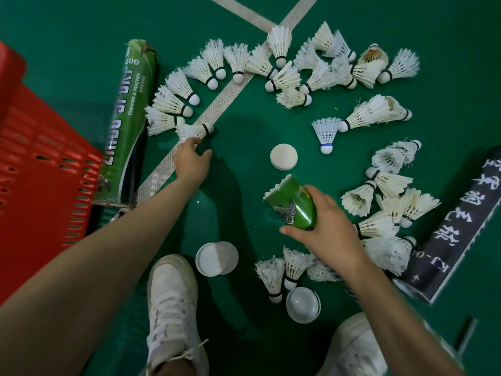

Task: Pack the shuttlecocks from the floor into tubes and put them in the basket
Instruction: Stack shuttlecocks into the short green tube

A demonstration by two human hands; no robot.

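Your right hand [325,232] grips the green tube [294,206], its mouth angled leftward to receive. Your left hand [191,162], fingers loosely open and empty, hovers at the nearest shuttlecock [194,130] on the floor beside the court line [217,104].

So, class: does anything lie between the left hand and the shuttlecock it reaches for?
Nothing visible. The left hand has its fingers right at the shuttlecock, at the white line.

Dark green floor [244,126], crossed by pale woven-textured lines [211,115]. Left of the white cap [283,156]: red slotted basket [40,158], green lying tube [127,118] lettered in white. Around the cap: white shuttlecocks [279,42], mostly black-banded. Just right of the cap: blue-banded shuttlecock [325,131]. Below the cap: green held tube [294,204], white shoes [170,294]. Far right of the cap: black tube [458,221] with white characters.
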